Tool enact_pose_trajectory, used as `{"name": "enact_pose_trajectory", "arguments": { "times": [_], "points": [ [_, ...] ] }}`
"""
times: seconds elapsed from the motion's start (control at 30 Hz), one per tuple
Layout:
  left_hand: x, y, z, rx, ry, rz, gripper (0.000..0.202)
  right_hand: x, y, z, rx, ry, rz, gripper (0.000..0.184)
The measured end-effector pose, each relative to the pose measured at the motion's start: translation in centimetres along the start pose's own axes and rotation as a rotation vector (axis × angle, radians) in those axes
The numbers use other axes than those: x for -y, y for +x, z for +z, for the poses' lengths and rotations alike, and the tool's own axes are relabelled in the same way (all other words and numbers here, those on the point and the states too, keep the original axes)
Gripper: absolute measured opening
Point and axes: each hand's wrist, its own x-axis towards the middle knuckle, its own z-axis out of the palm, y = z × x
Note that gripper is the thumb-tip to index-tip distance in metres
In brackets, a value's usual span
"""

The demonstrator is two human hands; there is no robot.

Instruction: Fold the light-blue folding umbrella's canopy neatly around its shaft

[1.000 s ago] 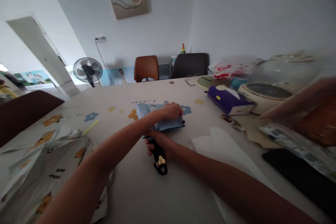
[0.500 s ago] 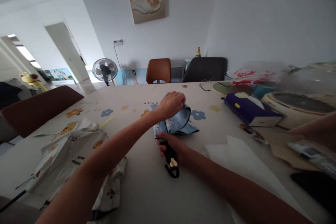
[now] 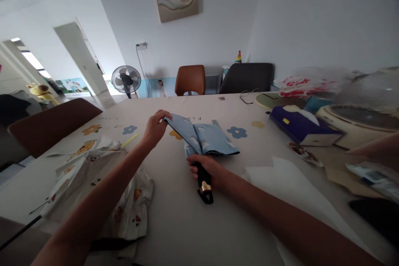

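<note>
A light blue folding umbrella (image 3: pixel 215 138) with small white animal prints and dark inner edges lies partly collapsed over the table, its canopy panels loose. My right hand (image 3: pixel 207 168) is wrapped around it at the base of the canopy, by the black handle, which has a gold band and a black wrist loop pointing toward me. To the left, my left hand (image 3: pixel 158 124) pinches the edge of one blue panel and holds it out, stretched away from the shaft. Part of the handle is hidden under my right fingers.
A cream patterned cloth (image 3: pixel 93 174) lies crumpled at left under my left forearm. To the right are a white sheet (image 3: pixel 280 183), a purple tissue box (image 3: pixel 299 126), a round container (image 3: pixel 358 122) and a dark flat object (image 3: pixel 374 218). Eyeglasses (image 3: pixel 249 97) rest at the far edge.
My left hand has moved left from above the canopy, drawing one panel out to the side. My right hand keeps its hold near the handle.
</note>
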Motion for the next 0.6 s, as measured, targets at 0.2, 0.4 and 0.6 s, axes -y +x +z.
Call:
{"name": "enact_pose_trajectory", "arguments": {
  "times": [0.2,0.4,0.6],
  "points": [
    [2.8,-2.3,-1.5,0.024,-0.038,-0.151,0.013,0.0,0.2,-0.6,0.067,0.061,-0.072,0.013],
    [2.6,-2.8,-1.7,0.029,-0.059,-0.210,0.011,0.1,0.1,-0.8,0.089,0.060,-0.044,0.035],
    [2.0,-2.9,-2.6,0.113,-0.050,-0.132,0.011,0.3,0.2,-0.5,0.064,0.167,-0.021,0.062]
  ]
}}
